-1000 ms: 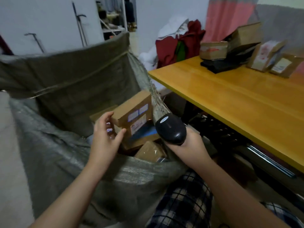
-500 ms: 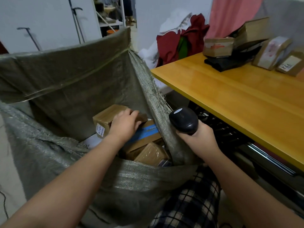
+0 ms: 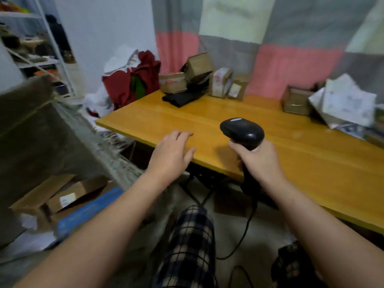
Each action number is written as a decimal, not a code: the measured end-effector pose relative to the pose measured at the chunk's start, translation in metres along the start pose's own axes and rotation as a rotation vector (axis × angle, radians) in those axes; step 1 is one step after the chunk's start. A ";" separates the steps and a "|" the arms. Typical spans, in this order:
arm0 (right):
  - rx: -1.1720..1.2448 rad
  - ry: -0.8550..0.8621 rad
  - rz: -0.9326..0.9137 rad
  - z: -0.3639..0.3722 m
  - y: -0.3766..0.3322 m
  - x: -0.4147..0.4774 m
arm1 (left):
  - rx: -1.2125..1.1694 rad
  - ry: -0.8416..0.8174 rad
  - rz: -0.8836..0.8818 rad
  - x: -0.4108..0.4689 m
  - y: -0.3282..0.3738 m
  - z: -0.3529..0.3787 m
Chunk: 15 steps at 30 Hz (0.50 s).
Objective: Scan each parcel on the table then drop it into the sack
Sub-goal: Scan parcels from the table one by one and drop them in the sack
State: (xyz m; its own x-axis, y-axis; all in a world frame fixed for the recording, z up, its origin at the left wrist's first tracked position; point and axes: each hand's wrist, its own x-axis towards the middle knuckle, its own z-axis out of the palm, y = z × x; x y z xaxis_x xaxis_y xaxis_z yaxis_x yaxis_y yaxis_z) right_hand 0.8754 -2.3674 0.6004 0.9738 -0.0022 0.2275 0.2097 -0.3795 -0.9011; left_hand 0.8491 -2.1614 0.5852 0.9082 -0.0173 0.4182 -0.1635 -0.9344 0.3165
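Dropped parcels (image 3: 62, 199) now lie in the sack (image 3: 41, 129), and the left hand (image 3: 172, 151), which was down inside it half a second ago, has been brought out over the near edge of the bench (image 3: 207, 115); the view has been swung towards the bench as well. That hand is held flat and empty, fingers loosely spread and pointed at the far side, which is judged to be the start of a reach for the next parcel; whether the wood is touched cannot be told. The unscanned parcels are kept along the back of the bench against the curtain (image 3: 291, 65): a taped brown box (image 3: 173, 85), a tilted box (image 3: 199, 64) propped above it, a white-wrapped box (image 3: 221, 82), a small labelled box (image 3: 236, 89), a further brown box (image 3: 295, 100) and a crumpled white mailer bag (image 3: 345, 102), all well apart from both hands. The barcode scanner (image 3: 242, 130) is gripped by its handle in the right hand (image 3: 259, 161), fingers wrapped fully round it, its head kept over the bench top, presumably so that a label can be read once a parcel is lifted. Its cable (image 3: 248, 227) hangs below the bench edge. The sack is stood open near the bench's left end, so that each drop is kept short.
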 end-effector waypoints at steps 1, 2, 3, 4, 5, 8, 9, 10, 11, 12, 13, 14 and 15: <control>0.010 0.035 0.019 -0.021 0.002 0.001 | -0.019 -0.007 0.036 0.009 0.018 0.006; 0.013 0.070 0.034 -0.041 0.003 0.001 | -0.033 -0.012 0.073 0.018 0.036 0.012; 0.016 0.105 0.049 -0.059 0.006 0.001 | -0.044 -0.014 0.108 0.026 0.053 0.018; 0.018 0.138 0.066 -0.077 0.009 0.001 | -0.054 -0.020 0.140 0.034 0.069 0.023; 0.023 0.171 0.081 -0.094 0.013 0.000 | -0.065 -0.029 0.167 0.042 0.085 0.030; 0.029 0.269 0.128 -0.140 0.021 -0.002 | -0.093 -0.071 0.240 0.064 0.125 0.049; 0.031 0.296 0.149 -0.154 0.022 -0.002 | -0.104 -0.082 0.263 0.071 0.136 0.054; 0.033 0.324 0.167 -0.168 0.023 -0.001 | -0.117 -0.092 0.285 0.079 0.147 0.059; 0.038 0.351 0.179 -0.181 0.024 -0.001 | -0.130 -0.100 0.306 0.087 0.158 0.064; 0.054 0.378 0.182 -0.193 0.025 0.001 | -0.143 -0.111 0.323 0.094 0.169 0.067; 0.080 0.404 0.181 -0.204 0.025 0.003 | -0.161 -0.124 0.334 0.102 0.179 0.071; 0.110 0.428 0.176 -0.215 0.026 0.006 | -0.182 -0.139 0.340 0.111 0.189 0.075; 0.136 0.453 0.171 -0.226 0.028 0.009 | -0.208 -0.154 0.342 0.120 0.198 0.080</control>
State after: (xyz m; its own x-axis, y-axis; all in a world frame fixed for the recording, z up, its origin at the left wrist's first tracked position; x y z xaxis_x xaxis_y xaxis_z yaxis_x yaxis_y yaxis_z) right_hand 0.8703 -2.5869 0.6608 0.8652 -0.4671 0.1823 0.0889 -0.2148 -0.9726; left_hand 0.9561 -2.3773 0.6299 0.8327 -0.3809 0.4020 -0.5248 -0.7746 0.3531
